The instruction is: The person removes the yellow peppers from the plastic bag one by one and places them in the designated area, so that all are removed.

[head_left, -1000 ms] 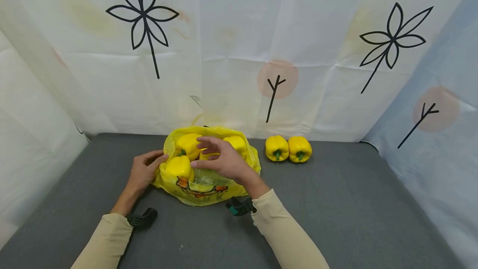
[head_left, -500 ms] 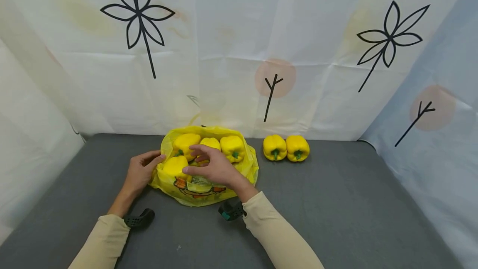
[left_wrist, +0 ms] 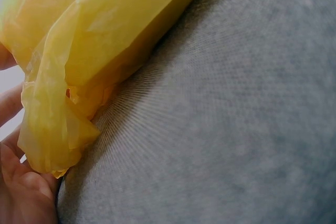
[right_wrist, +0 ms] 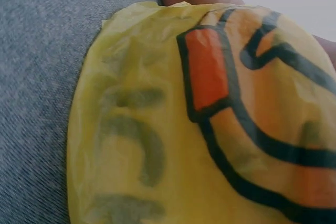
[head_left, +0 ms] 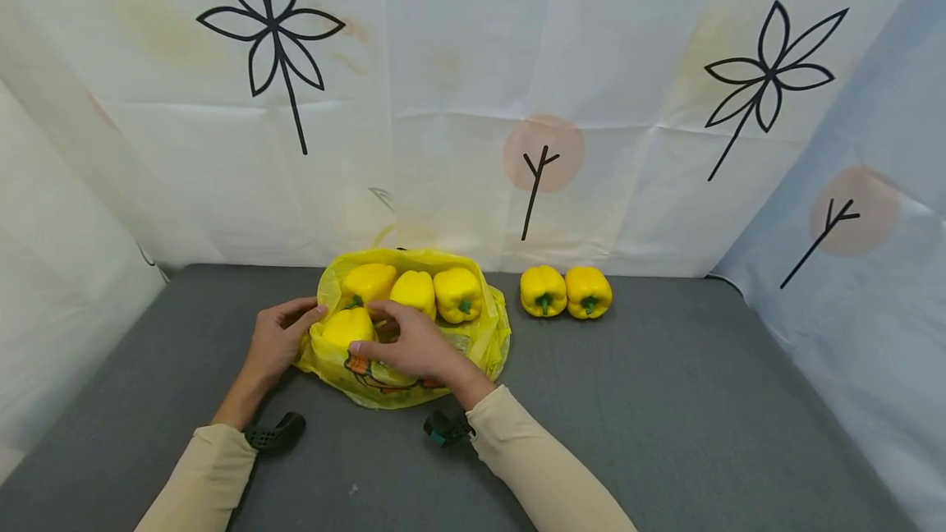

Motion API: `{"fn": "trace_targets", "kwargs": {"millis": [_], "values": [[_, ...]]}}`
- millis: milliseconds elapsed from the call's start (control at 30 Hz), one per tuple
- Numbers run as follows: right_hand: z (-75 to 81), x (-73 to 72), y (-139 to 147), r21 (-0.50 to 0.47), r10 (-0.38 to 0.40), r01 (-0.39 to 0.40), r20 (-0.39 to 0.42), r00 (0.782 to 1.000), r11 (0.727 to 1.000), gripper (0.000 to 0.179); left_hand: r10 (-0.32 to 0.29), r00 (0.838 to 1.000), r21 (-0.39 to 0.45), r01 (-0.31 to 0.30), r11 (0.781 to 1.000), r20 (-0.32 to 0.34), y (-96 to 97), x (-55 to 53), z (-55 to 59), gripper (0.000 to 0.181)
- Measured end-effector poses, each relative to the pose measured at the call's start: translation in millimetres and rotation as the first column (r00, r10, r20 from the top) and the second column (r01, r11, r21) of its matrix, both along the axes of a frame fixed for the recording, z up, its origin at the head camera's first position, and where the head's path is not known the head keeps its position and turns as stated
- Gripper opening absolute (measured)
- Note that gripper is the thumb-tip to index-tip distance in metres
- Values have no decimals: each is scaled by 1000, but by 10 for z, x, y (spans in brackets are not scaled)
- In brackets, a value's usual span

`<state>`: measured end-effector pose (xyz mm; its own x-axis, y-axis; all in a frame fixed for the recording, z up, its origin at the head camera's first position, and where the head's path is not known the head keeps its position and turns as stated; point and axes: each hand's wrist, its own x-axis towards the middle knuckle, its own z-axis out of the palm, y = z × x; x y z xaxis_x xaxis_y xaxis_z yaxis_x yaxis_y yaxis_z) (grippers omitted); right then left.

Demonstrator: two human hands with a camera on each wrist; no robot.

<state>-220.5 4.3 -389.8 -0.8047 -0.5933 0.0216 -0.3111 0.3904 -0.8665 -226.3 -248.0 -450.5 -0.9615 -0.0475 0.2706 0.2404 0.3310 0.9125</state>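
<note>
A yellow plastic bag (head_left: pixel 491 343) stands with its mouth spread, and several yellow bell peppers lie in it. My left hand (head_left: pixel 277 341) holds the bag's left rim between thumb and fingers; in the left wrist view the bunched bag film (left_wrist: pixel 50 124) lies against the fingers. Over the bag's mouth, my right hand (head_left: pixel 421 343) has its thumb and fingers spread at the right side of the front-left bell pepper (head_left: pixel 346 328). Whether they touch it is unclear. In the right wrist view the printed bag wall (right_wrist: pixel 199 129) hides most of that hand.
Two more yellow bell peppers, one (head_left: pixel 543 291) beside the other (head_left: pixel 588 292), sit right of the bag on the grey table (head_left: pixel 665 401). A white patterned curtain (head_left: pixel 443 105) hangs along the table's back edge.
My right hand has moved left and down over the bag toward the front-left bell pepper. The left hand keeps its place at the bag's rim. The head view has shifted slightly.
</note>
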Motion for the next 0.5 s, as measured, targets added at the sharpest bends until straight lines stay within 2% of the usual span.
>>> {"fn": "trace_targets", "kwargs": {"millis": [133,400,500], "values": [[-9,11,-10,10,-5,5,-14,1000,1000,69,-2,1000,7,2,1000,0,4,0,3,40],[-18,35,-51,117,-5,9,-39,999,993,74,-10,1000,6,10,1000,-14,8,4,0,39],[-20,48,-58,129,-1,6,-34,999,992,75,-13,1000,8,14,1000,-16,9,5,0,39]]}}
